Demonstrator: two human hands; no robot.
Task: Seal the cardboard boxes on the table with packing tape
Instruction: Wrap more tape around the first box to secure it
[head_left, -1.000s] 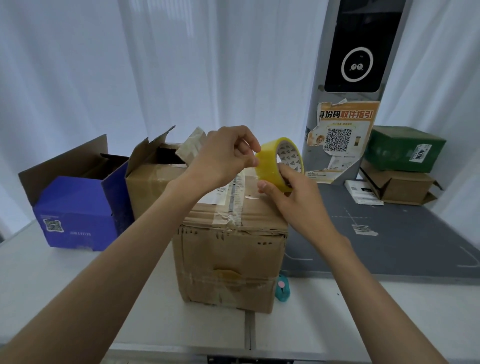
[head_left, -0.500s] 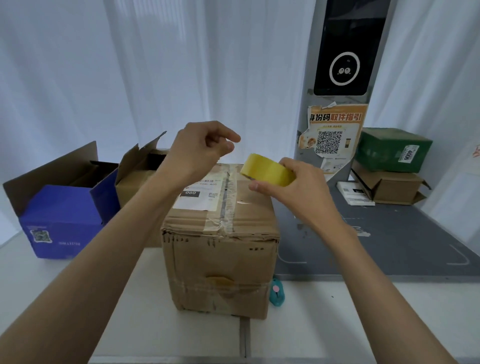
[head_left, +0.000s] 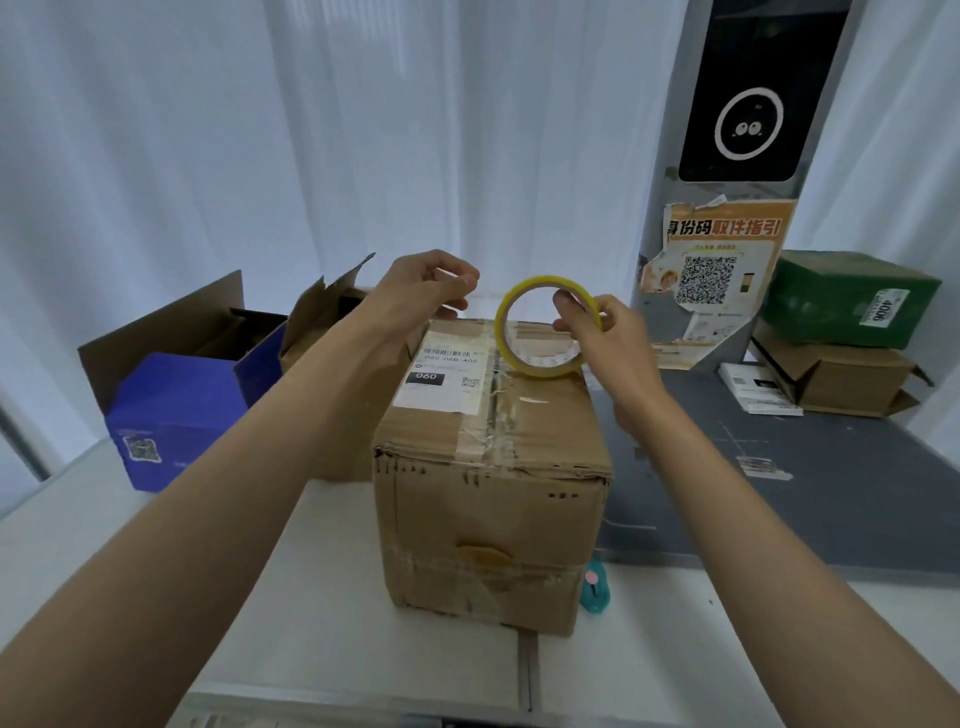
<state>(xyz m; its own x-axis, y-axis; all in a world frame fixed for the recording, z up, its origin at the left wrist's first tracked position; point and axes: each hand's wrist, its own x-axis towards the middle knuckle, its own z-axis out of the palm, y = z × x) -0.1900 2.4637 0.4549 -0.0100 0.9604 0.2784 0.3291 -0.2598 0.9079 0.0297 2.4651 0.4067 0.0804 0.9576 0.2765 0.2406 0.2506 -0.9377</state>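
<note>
A worn brown cardboard box stands closed on the white table, with a white shipping label and old tape along its top seam. My right hand holds a yellow tape roll upright over the far part of the box top, with fingers through the core. My left hand hovers just left of the roll above the box's far left corner. Its thumb and fingers are pinched on what looks like the tape's clear free end, which is faint.
An open blue box and an open brown box stand at the left. A teal cutter lies at the box's right foot. A grey mat, a green box on a brown box, and a screen pillar are on the right.
My left hand left the roll and moved left, pinched. The right hand turned the roll from flat to upright, facing me, and lowered it toward the box top.
</note>
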